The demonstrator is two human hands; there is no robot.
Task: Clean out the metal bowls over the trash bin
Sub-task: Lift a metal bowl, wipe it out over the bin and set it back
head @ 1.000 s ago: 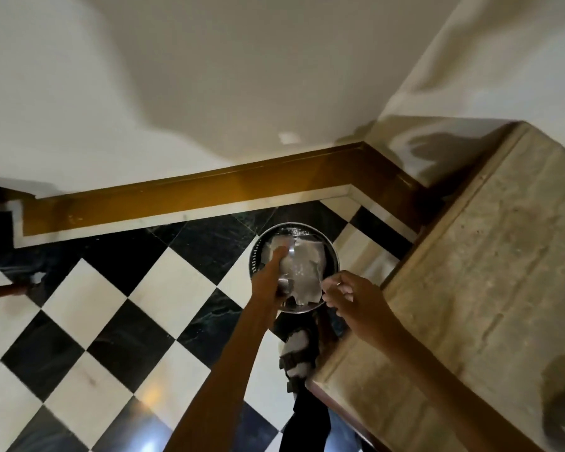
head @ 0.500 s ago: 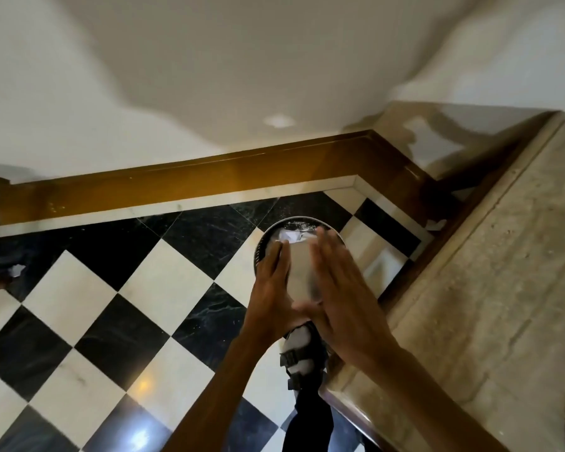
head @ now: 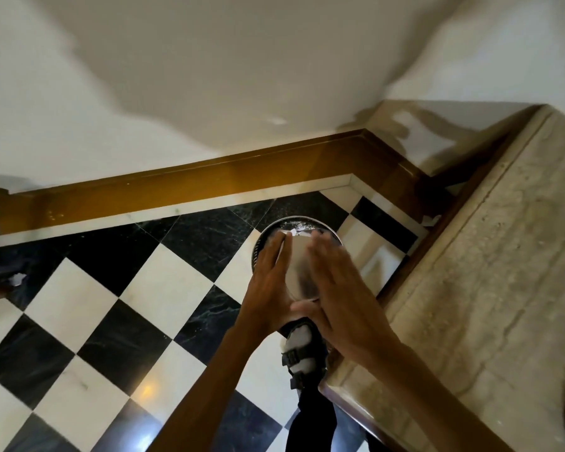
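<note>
Between the fingers (head: 276,256) of the left hand (head: 268,288) and those of the right hand (head: 336,288) sits a bowl (head: 299,272) of smooth, shiny metal. Just past the fingertips the bin (head: 299,221) shows a bright metal rim with white crumpled paper (head: 296,232) inside. Left of the fingers the floor (head: 111,305) is glossy black-and-white marble; beyond it, a polished brown skirting (head: 177,190). Right of them the counter (head: 486,272) is matt, veined beige stone
</note>
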